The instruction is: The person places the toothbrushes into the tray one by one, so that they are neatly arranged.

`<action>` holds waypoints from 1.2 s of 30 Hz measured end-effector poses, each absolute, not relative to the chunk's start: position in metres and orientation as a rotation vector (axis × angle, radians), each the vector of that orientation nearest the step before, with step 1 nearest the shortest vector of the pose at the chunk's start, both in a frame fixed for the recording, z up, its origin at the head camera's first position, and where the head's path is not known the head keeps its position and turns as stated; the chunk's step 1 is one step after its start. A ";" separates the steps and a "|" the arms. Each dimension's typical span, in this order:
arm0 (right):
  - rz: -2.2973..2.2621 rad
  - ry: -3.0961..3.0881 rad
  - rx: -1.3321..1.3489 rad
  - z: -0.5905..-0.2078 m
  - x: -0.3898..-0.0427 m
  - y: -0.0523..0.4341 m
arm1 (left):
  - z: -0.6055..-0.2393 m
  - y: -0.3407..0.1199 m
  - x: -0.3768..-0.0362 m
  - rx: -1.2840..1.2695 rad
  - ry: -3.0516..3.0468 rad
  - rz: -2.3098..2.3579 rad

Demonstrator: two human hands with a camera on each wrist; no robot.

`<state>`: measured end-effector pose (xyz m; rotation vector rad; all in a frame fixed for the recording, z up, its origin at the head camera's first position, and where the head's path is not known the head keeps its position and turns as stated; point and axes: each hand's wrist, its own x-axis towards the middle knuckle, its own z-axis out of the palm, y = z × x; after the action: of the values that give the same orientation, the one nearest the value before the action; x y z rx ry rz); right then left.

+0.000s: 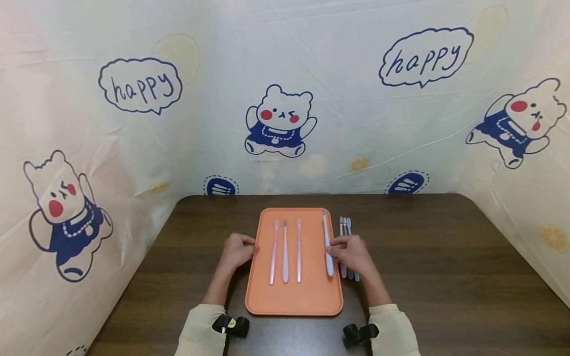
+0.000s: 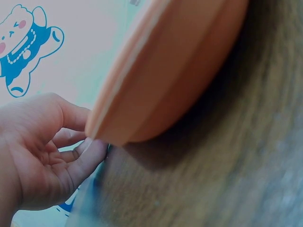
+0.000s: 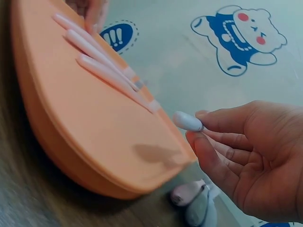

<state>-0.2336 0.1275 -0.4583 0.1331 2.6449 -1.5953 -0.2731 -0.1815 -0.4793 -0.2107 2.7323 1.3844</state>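
Note:
Pinched between thumb and fingertips of my right hand is a light blue toothbrush, held above the right side of an orange tray. The right wrist view shows its rounded handle end raised off the tray, with a shadow below. My left hand grips the tray's left rim; in the left wrist view its thumb and fingers close on the edge. Three pinkish toothbrushes lie lengthwise in the tray, side by side, heads toward the far end.
Just right of the tray, several more toothbrushes lie close together on the dark wooden table, partly hidden by my right hand. A pale curtain printed with bears hangs behind and at both sides.

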 end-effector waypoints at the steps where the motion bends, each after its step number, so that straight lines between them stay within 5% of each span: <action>1: -1.596 2.641 0.131 -0.458 -0.234 0.126 | -0.479 -0.182 -0.273 -0.210 2.733 1.384; 36: -1.569 2.664 0.021 -0.472 -0.234 0.079 | -0.479 -0.182 -0.273 -0.200 2.747 1.380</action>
<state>-0.2336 0.0792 -0.4721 0.0214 2.6645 -1.5686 -0.2735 -0.1818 -0.4793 -0.1996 2.7475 1.3797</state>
